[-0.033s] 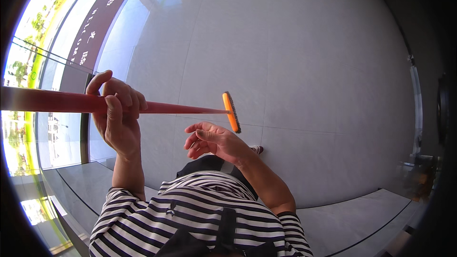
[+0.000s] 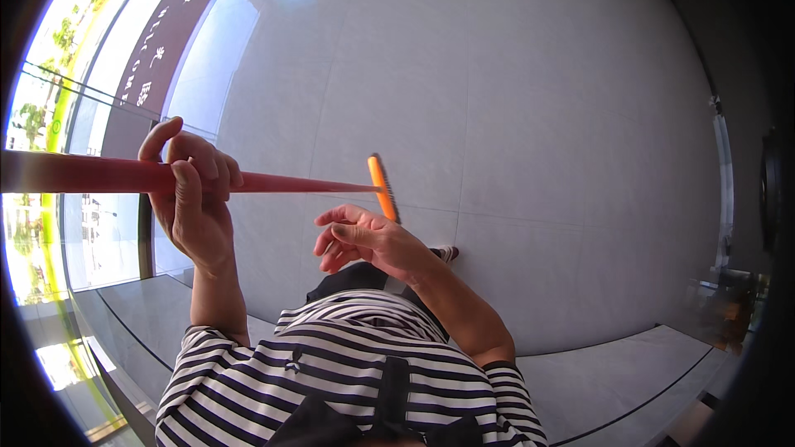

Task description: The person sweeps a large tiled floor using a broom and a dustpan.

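A long-handled floor brush (image 2: 306,185) has a red pole and a narrow orange head (image 2: 378,175) edged with dark bristles. Around the upper part of the pole is my left hand (image 2: 196,199), closed on it, with the index finger lifted off. The pole runs from the left edge of view down to the head, which is on the grey floor. My right hand (image 2: 373,242) is near the head as seen from here, apart from the pole. Its fingers are loosely bent and hold nothing. The hand partly covers the head's lower end.
Large grey floor tiles (image 2: 530,99) spread ahead and to the right. Glass panels (image 2: 103,128) and a dark mat with white lettering (image 2: 170,41) lie along the left. Pale ledges (image 2: 613,372) flank me on both sides. One shoe (image 2: 447,253) shows beyond my right hand.
The brush head has slid left across the floor, closer to my right hand. My left hand has shifted slightly left with the pole; my right hand has barely moved.
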`<state>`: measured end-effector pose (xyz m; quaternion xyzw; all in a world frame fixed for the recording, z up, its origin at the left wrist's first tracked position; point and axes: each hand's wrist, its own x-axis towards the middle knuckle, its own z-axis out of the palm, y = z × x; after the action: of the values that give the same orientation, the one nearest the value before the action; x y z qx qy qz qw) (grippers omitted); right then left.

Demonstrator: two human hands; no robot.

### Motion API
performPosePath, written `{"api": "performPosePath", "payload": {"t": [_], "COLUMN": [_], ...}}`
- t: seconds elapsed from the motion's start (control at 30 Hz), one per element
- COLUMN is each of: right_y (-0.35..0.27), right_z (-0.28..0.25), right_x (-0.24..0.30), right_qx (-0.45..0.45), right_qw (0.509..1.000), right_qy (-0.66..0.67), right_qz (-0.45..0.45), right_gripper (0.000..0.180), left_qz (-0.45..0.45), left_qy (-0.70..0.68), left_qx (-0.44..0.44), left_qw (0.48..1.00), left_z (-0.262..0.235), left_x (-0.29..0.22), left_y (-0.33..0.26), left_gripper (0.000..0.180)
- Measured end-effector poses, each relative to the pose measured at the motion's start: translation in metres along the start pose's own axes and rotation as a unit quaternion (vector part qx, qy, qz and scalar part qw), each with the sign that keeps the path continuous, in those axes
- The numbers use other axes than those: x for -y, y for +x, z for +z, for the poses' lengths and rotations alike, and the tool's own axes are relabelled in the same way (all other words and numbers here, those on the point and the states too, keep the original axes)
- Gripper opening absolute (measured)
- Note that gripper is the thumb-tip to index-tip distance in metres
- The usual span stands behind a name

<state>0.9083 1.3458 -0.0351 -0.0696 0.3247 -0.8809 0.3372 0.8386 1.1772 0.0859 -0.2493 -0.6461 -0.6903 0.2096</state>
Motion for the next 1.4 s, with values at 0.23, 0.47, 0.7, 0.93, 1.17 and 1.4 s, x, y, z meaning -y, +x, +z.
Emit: {"api": "performPosePath", "payload": {"t": [0.23, 0.47, 0.7, 0.93, 1.17, 1.4], "right_y": [0.051, 0.042, 0.003, -0.136, -0.214, -0.250], "right_z": [0.075, 0.009, -0.012, -0.027, 0.059, 0.084], "right_x": [-0.039, -0.047, -0.056, 0.117, 0.230, 0.234], "right_qx": [-0.102, -0.235, -0.252, -0.428, -0.497, -0.407], "right_qw": [0.936, 0.954, 0.950, 0.832, 0.624, 0.509], "right_qy": [-0.276, -0.182, -0.181, -0.350, -0.600, -0.698], "right_qz": [-0.194, 0.029, 0.027, -0.035, -0.057, -0.296], "right_gripper": [0.060, 0.025, 0.009, 0.012, 0.016, 0.012], "left_qz": [-0.186, -0.242, -0.397, -0.328, -0.239, -0.036], "left_qy": [0.218, 0.346, 0.486, 0.417, 0.115, 0.127], "left_qx": [0.115, 0.300, 0.288, 0.522, 0.508, 0.532], "left_qw": [0.951, 0.855, 0.723, 0.668, 0.819, 0.836], "left_z": [-0.130, -0.128, -0.175, 0.110, 0.387, 0.396], "left_x": [0.095, 0.175, 0.252, 0.272, 0.220, 0.167], "left_y": [-0.088, -0.218, -0.328, -0.230, -0.153, -0.094], "left_gripper": [0.031, 0.038, 0.033, 0.013, 0.012, 0.010]}}
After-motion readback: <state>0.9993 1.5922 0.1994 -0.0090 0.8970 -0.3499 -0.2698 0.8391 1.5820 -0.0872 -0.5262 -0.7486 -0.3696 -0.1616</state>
